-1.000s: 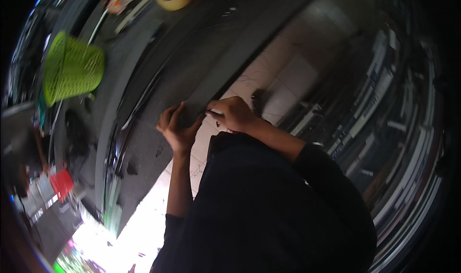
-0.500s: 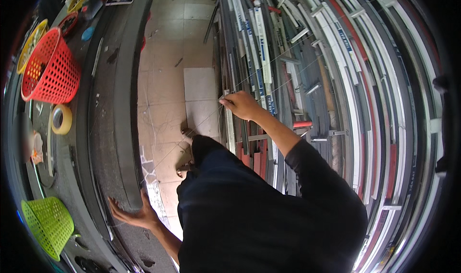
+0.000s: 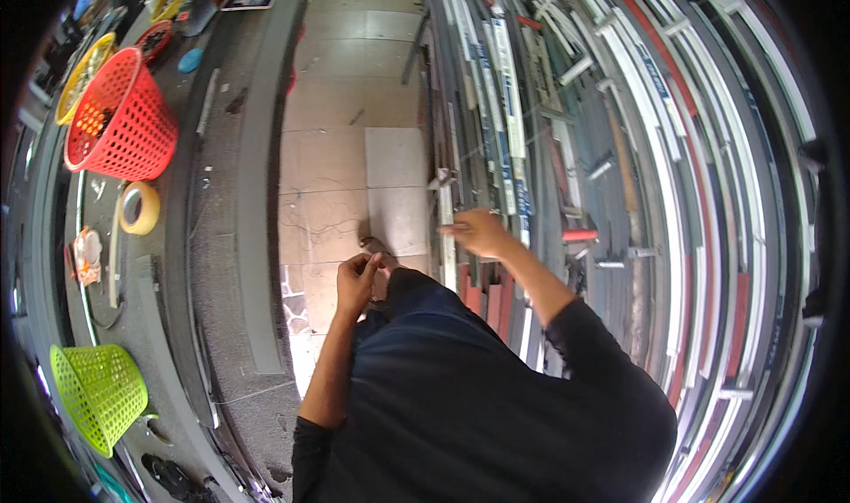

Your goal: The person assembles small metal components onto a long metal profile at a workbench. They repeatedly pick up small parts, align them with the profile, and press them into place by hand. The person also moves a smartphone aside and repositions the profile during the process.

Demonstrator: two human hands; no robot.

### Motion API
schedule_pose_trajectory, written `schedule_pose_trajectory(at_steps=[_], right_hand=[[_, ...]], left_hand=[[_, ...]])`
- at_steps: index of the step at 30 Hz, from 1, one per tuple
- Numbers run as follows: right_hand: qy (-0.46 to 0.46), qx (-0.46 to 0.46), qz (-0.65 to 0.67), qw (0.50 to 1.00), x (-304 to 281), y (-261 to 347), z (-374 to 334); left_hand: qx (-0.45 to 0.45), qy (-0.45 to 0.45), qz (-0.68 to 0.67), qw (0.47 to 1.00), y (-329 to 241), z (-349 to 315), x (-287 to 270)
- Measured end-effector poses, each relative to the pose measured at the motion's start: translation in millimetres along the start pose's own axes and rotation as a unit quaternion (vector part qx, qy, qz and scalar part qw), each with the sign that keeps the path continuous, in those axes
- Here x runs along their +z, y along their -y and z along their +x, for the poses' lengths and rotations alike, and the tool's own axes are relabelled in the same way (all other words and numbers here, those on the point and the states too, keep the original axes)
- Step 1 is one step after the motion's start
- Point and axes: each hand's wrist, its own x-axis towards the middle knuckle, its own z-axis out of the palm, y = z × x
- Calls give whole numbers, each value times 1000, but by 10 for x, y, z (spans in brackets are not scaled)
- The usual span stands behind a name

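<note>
My left hand (image 3: 357, 283) is raised over the walkway in front of my body, thumb and fingers pinched together; what they hold, if anything, is too small to make out. To its right, my right hand (image 3: 482, 233) is closed beside the stacked profiles, thumb and forefinger pressed together. A thin strand showed at this hand a moment earlier; now it is hardly visible. On the bench at my left lies a long grey flat bar (image 3: 264, 237), its near end free of my hands. A fine pale strand (image 3: 257, 395) lies across the bench near that end.
The bench bears a red basket (image 3: 133, 118), a green basket (image 3: 99, 397), a tape roll (image 3: 139, 208), an orange-and-white item (image 3: 87, 255) and a phone (image 3: 249, 2). Long metal profiles (image 3: 660, 193) fill the rack on the right. A tiled walkway (image 3: 332, 158) runs between.
My left hand has left the bar's end, swung right and up over the walkway, and closed to a pinch. My right hand has moved slightly nearer my body. The view has shifted a little.
</note>
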Motion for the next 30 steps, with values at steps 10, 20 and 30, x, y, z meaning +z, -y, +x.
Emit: schedule_pose_trajectory(at_steps=[10, 20, 30], right_hand=[[42, -45, 162, 985, 710, 423, 284], [247, -126, -113, 954, -29, 261, 786], [263, -134, -152, 943, 1066, 330, 1177]], left_hand=[[197, -33, 239, 950, -314, -10, 143], [-171, -197, -105, 960, 1289, -419, -335], [-96, -261, 142, 950, 1753, -363, -62]])
